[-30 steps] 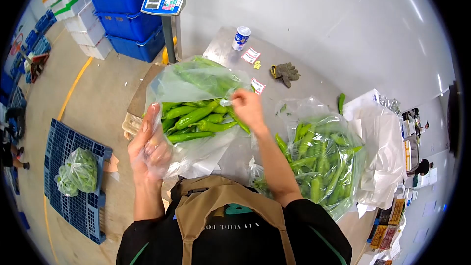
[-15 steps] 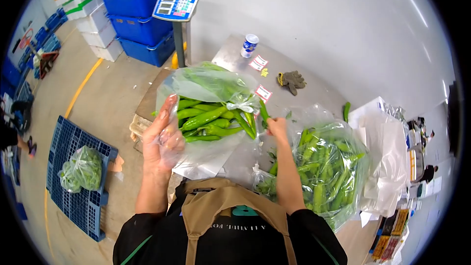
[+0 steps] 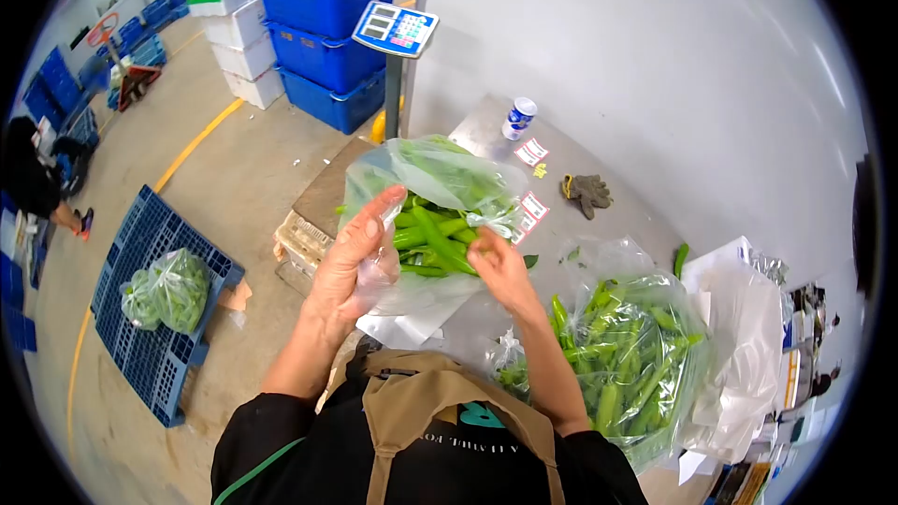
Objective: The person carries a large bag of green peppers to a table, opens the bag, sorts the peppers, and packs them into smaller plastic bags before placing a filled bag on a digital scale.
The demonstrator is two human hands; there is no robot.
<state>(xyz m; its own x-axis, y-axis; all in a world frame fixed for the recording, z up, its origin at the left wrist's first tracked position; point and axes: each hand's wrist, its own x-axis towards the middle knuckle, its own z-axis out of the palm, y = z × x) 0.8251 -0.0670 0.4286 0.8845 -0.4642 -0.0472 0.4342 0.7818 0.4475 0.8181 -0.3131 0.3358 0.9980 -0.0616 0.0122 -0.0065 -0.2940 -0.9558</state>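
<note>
My left hand (image 3: 360, 248) grips the near left edge of a clear plastic bag (image 3: 449, 168), thumb up and film bunched in the fingers. Long green peppers (image 3: 416, 236) lie inside, showing through the bag's opening. At the right side of this opening is my right hand (image 3: 503, 271), its fingers curled against the end of a green pepper (image 3: 436, 239) on top of the others; the fingertips are partly hidden. To the right of my right forearm, a larger clear bag (image 3: 687, 383) full of green peppers rests on the metal table (image 3: 636, 229).
Behind the bag stands a scale display (image 3: 396, 30) on a post. A can (image 3: 519, 119), printed labels (image 3: 531, 151) and a glove (image 3: 587, 194) lie along the wall. Blue crates (image 3: 327, 0) are stacked at the back. A blue pallet (image 3: 140, 355) with bagged greens sits on the floor left.
My right hand has brought a green pepper leftward from beside the bag into its opening, among the other peppers. My left hand still holds the bag. The view has shifted.
</note>
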